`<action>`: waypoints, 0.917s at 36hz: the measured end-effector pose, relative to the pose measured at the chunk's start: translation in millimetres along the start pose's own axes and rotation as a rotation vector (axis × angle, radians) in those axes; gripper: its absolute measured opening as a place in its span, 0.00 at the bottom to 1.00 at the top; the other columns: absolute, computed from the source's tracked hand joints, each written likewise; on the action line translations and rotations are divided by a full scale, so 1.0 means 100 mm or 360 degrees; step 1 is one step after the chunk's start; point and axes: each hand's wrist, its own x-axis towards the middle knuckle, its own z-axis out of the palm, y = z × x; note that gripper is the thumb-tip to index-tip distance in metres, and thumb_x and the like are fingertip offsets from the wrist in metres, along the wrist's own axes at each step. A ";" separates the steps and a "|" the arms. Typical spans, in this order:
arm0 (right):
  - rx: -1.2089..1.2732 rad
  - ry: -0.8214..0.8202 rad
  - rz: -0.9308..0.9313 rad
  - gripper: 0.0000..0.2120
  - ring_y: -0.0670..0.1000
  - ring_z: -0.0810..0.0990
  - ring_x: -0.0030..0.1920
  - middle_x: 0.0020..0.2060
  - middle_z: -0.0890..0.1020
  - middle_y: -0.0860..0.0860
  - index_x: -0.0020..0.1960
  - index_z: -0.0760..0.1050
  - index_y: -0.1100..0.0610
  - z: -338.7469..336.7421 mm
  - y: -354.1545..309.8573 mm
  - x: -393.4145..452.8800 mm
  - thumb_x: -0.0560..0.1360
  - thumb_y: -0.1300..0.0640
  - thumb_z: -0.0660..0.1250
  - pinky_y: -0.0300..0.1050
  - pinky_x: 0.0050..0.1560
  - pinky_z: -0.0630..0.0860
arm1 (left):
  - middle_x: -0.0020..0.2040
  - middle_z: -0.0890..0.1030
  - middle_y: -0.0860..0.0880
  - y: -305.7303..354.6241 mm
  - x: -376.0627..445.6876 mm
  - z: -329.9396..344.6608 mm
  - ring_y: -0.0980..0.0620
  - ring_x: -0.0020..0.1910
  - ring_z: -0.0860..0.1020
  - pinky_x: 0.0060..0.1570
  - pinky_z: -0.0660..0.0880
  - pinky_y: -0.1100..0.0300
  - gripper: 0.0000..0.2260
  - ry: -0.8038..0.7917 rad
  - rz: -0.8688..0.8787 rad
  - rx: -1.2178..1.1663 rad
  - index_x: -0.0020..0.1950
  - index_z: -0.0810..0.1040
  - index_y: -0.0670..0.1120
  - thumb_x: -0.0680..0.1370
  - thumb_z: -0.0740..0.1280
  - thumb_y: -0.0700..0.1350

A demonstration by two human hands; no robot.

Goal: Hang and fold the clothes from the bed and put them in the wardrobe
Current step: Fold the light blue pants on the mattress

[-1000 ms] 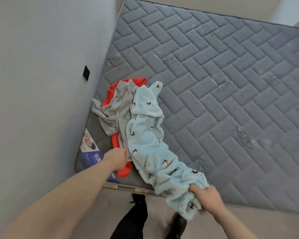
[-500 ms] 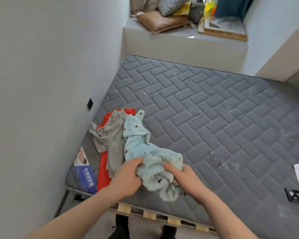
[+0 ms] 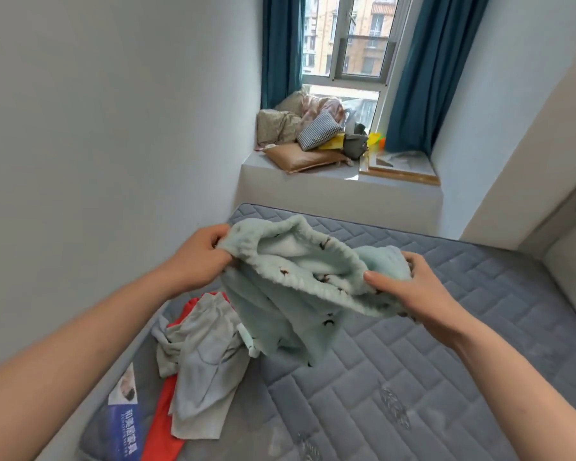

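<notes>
Grey quilted mattress (image 3: 413, 377) fills the lower half of the view, set against a white wall at nine o'clock, with a curtained window (image 3: 353, 38) and a cluttered sill of cushions (image 3: 310, 141) at twelve o'clock. Both hands hold a pale blue fleece garment (image 3: 296, 294) up above the mattress at centre. The left hand (image 3: 200, 261) pinches its gathered edge at nine o'clock of the garment; the right hand (image 3: 416, 294) grips the same edge at three o'clock, thumb on top. The rest of the fleece hangs down toward six o'clock. A grey garment (image 3: 203, 361) lies crumpled over a red one (image 3: 162, 424) on the mattress at seven o'clock.
</notes>
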 end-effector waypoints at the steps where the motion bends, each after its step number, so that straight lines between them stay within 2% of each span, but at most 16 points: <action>1: 0.0004 0.0000 -0.0035 0.56 0.47 0.84 0.52 0.59 0.79 0.44 0.75 0.61 0.43 -0.04 -0.09 0.00 0.52 0.33 0.82 0.47 0.44 0.82 | 0.40 0.75 0.50 0.06 0.02 -0.05 0.53 0.40 0.71 0.42 0.68 0.55 0.11 -0.0065 -0.0033 0.0020 0.44 0.75 0.43 0.65 0.65 0.47; 2: -0.0006 -0.0003 -0.0088 0.60 0.47 0.83 0.55 0.60 0.77 0.44 0.77 0.56 0.38 -0.08 -0.16 0.00 0.51 0.34 0.83 0.48 0.51 0.82 | 0.41 0.74 0.49 0.10 0.02 -0.09 0.52 0.41 0.70 0.43 0.67 0.54 0.14 -0.0149 -0.0077 0.0038 0.46 0.73 0.43 0.64 0.66 0.47; 4: -0.0160 -0.0031 -0.0184 0.63 0.47 0.80 0.59 0.62 0.74 0.45 0.78 0.54 0.36 -0.13 -0.25 -0.02 0.51 0.35 0.85 0.49 0.59 0.79 | 0.44 0.74 0.49 0.14 -0.01 -0.15 0.52 0.43 0.71 0.43 0.68 0.54 0.18 -0.0357 -0.0162 0.0114 0.50 0.71 0.46 0.63 0.68 0.48; 7: -0.0447 -0.0124 -0.0224 0.55 0.45 0.77 0.62 0.66 0.72 0.44 0.74 0.62 0.35 -0.12 -0.25 -0.06 0.52 0.36 0.84 0.45 0.62 0.76 | 0.51 0.80 0.51 0.05 -0.06 -0.17 0.53 0.48 0.77 0.49 0.75 0.54 0.21 -0.0591 -0.0116 0.0260 0.56 0.72 0.55 0.65 0.72 0.50; 10: -0.0687 -0.0187 -0.0174 0.51 0.43 0.76 0.62 0.66 0.72 0.42 0.71 0.67 0.36 -0.09 -0.16 -0.09 0.52 0.33 0.83 0.42 0.61 0.75 | 0.52 0.84 0.57 -0.11 -0.07 -0.16 0.56 0.52 0.82 0.55 0.79 0.54 0.18 -0.0705 -0.0015 0.0343 0.57 0.79 0.58 0.69 0.76 0.50; 13: -0.0936 -0.0235 -0.0042 0.47 0.43 0.75 0.61 0.63 0.72 0.42 0.69 0.72 0.40 -0.03 -0.04 -0.09 0.53 0.31 0.82 0.41 0.60 0.73 | 0.45 0.86 0.60 -0.26 -0.07 -0.16 0.62 0.46 0.83 0.49 0.78 0.62 0.10 -0.0734 0.0031 0.0415 0.48 0.85 0.58 0.69 0.80 0.55; 15: -0.1005 -0.0269 0.0065 0.41 0.42 0.79 0.55 0.57 0.78 0.40 0.63 0.77 0.42 0.03 0.05 -0.07 0.53 0.32 0.82 0.41 0.56 0.77 | 0.39 0.84 0.63 -0.41 -0.04 -0.16 0.65 0.39 0.80 0.43 0.74 0.66 0.09 -0.0738 0.0054 0.0509 0.40 0.83 0.60 0.67 0.80 0.59; 18: -0.1085 -0.0266 0.0194 0.18 0.39 0.81 0.45 0.46 0.84 0.39 0.50 0.83 0.44 0.13 0.22 0.01 0.63 0.40 0.80 0.37 0.45 0.78 | 0.29 0.78 0.60 -0.77 0.09 -0.19 0.61 0.30 0.73 0.34 0.68 0.64 0.20 -0.0664 0.0034 0.0768 0.33 0.79 0.53 0.61 0.79 0.67; 19: -0.1103 -0.0212 0.0217 0.11 0.41 0.81 0.42 0.42 0.84 0.41 0.45 0.83 0.46 0.16 0.27 0.05 0.68 0.42 0.78 0.37 0.41 0.76 | 0.30 0.77 0.57 -0.88 0.15 -0.22 0.59 0.30 0.72 0.33 0.66 0.62 0.24 -0.0640 0.0004 0.0845 0.34 0.78 0.49 0.59 0.78 0.69; 20: -0.1080 -0.0144 0.0239 0.09 0.44 0.79 0.38 0.38 0.82 0.43 0.40 0.81 0.49 0.17 0.32 0.08 0.71 0.44 0.75 0.39 0.37 0.74 | 0.31 0.78 0.54 -0.96 0.21 -0.25 0.58 0.30 0.72 0.33 0.66 0.61 0.26 -0.0637 -0.0012 0.0907 0.35 0.78 0.46 0.59 0.77 0.69; 22: -0.0956 0.0014 0.0328 0.13 0.49 0.73 0.32 0.32 0.77 0.48 0.36 0.76 0.53 0.17 0.39 0.17 0.75 0.49 0.71 0.40 0.29 0.69 | 0.31 0.77 0.50 -1.05 0.33 -0.30 0.56 0.30 0.72 0.32 0.66 0.62 0.25 -0.0662 0.0019 0.0968 0.35 0.77 0.43 0.65 0.76 0.65; 24: -0.0887 0.0200 0.0365 0.13 0.51 0.73 0.31 0.31 0.76 0.51 0.36 0.75 0.56 0.15 0.35 0.27 0.78 0.52 0.67 0.40 0.27 0.70 | 0.34 0.81 0.50 -1.00 0.48 -0.31 0.56 0.33 0.76 0.35 0.70 0.60 0.20 -0.0618 0.0056 0.0997 0.35 0.77 0.44 0.71 0.75 0.60; 27: -0.0917 0.0538 0.0244 0.12 0.57 0.79 0.39 0.37 0.80 0.54 0.40 0.76 0.58 0.04 0.16 0.50 0.80 0.53 0.64 0.48 0.37 0.76 | 0.45 0.85 0.46 -0.69 0.81 -0.30 0.46 0.45 0.80 0.39 0.69 0.55 0.14 -0.0440 0.0135 0.1001 0.36 0.76 0.48 0.76 0.70 0.55; 30: -0.0924 0.0830 0.0137 0.09 0.60 0.76 0.46 0.45 0.81 0.58 0.45 0.75 0.57 -0.19 -0.24 0.71 0.81 0.56 0.61 0.48 0.42 0.68 | 0.51 0.85 0.43 -0.18 1.18 -0.36 0.40 0.52 0.81 0.42 0.69 0.55 0.11 -0.0216 0.0268 0.0928 0.38 0.77 0.50 0.77 0.67 0.55; 33: -0.0823 0.1118 0.0000 0.08 0.63 0.76 0.51 0.53 0.81 0.64 0.52 0.77 0.62 -0.53 -0.77 0.84 0.81 0.60 0.60 0.47 0.45 0.66 | 0.55 0.84 0.42 0.46 1.49 -0.54 0.38 0.55 0.80 0.47 0.72 0.54 0.04 0.0034 0.0383 0.0811 0.44 0.81 0.52 0.78 0.69 0.49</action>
